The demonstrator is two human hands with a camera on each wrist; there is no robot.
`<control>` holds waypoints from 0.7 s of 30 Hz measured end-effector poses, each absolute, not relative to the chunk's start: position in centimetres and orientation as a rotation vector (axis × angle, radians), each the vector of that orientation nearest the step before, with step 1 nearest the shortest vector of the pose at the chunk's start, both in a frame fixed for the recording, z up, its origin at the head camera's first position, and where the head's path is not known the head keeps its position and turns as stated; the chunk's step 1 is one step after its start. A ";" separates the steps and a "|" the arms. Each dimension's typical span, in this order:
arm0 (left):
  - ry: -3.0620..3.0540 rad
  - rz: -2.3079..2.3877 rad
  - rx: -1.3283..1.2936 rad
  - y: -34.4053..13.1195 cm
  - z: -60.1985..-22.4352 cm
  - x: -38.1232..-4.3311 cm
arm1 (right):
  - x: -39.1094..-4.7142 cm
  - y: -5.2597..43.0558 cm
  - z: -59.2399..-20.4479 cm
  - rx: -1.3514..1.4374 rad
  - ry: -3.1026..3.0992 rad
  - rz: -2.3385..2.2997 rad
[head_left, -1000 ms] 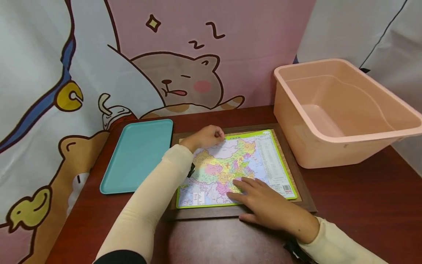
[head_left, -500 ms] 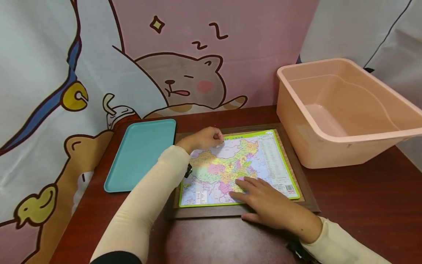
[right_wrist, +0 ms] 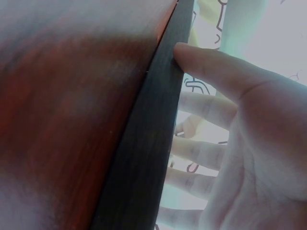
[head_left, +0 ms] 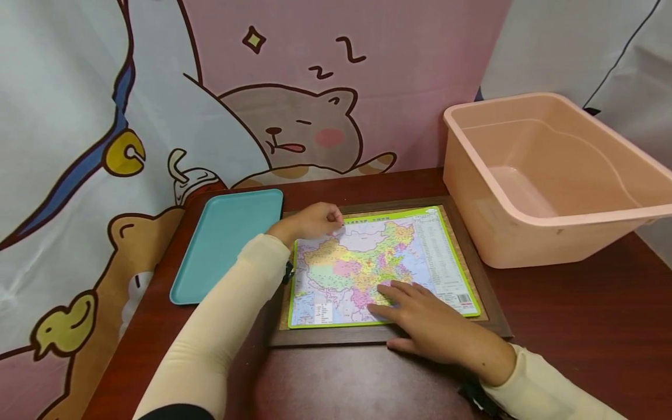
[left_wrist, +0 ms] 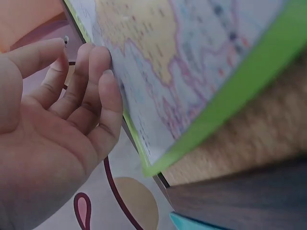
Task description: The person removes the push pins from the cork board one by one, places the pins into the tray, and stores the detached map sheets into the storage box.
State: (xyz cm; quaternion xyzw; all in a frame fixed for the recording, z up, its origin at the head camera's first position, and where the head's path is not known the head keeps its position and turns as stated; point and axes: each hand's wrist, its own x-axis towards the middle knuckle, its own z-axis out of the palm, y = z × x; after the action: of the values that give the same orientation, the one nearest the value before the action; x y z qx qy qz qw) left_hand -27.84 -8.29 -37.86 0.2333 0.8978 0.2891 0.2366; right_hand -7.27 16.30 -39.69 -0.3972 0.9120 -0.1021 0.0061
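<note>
A map sheet (head_left: 362, 268) with a lime-green border lies on a cork board (head_left: 475, 280) with a dark wooden frame. My left hand (head_left: 310, 220) is over the map's upper left edge. In the left wrist view its thumb and index fingertip meet at a tiny dark-and-pale speck (left_wrist: 65, 42), apparently a small pin-like thing, mostly hidden; the other fingers curl loosely beside the map. My right hand (head_left: 427, 321) rests on the map's lower part, fingers spread and fairly straight. Its thumb touches the frame's front edge (right_wrist: 158, 105).
A teal tray (head_left: 226, 245) lies left of the board, under the left forearm's line. A deep pink plastic tub (head_left: 525, 233) stands at the right. Behind the reddish-brown table (head_left: 572, 321) hangs a cartoon-printed cloth (head_left: 415, 70).
The left hand has shifted slightly left along the map's top edge, fingertips still together. The right hand keeps its place on the map. The head view has turned slightly left.
</note>
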 end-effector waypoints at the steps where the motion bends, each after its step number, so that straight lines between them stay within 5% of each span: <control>1: 2.466 0.796 0.639 -8.4 -37.8 -27.9 | -7.3 16.3 -39.7 -1.243 2.853 -0.321; 21: 2.532 0.749 0.570 -11.7 -37.3 -27.7 | -7.3 16.2 -39.7 -1.245 2.850 -0.338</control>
State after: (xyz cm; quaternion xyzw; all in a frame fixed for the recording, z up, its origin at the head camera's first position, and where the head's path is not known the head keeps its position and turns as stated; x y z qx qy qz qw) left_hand -27.74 -11.75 -37.30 0.2059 0.9147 0.2705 0.2185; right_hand -7.27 16.24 -39.68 -0.3979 0.9110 -0.1082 0.0067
